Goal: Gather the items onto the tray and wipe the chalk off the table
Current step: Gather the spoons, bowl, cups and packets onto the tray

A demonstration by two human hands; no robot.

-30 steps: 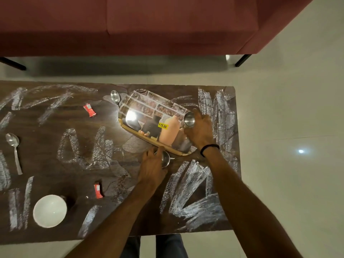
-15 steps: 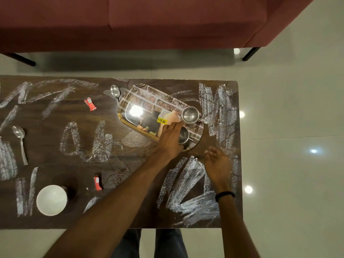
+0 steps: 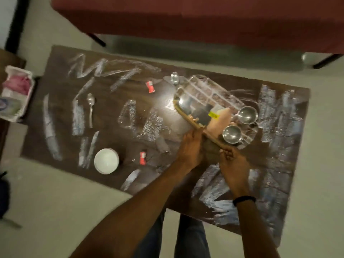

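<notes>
A shiny mirrored tray (image 3: 188,101) lies tilted on the dark wooden table (image 3: 111,138), which carries white chalk scribbles (image 3: 279,112). Two steel cups (image 3: 247,114) (image 3: 231,134) stand on the tray's right end. My left hand (image 3: 190,148) and my right hand (image 3: 232,162) both grip the tray's near rim. Loose on the table lie a spoon (image 3: 90,107) at the left, a second spoon (image 3: 174,77) by the tray's far corner, two small red packets (image 3: 150,86) (image 3: 143,157) and a white bowl (image 3: 106,160).
A red sofa (image 3: 204,19) stands behind the table. A white container with pink cloth (image 3: 15,90) sits on a side surface at the far left. Pale floor surrounds the table; my legs are at its near edge.
My left hand left the second cup on the tray and came back to the near rim. My right hand moved up from the table to the rim. The view swung left.
</notes>
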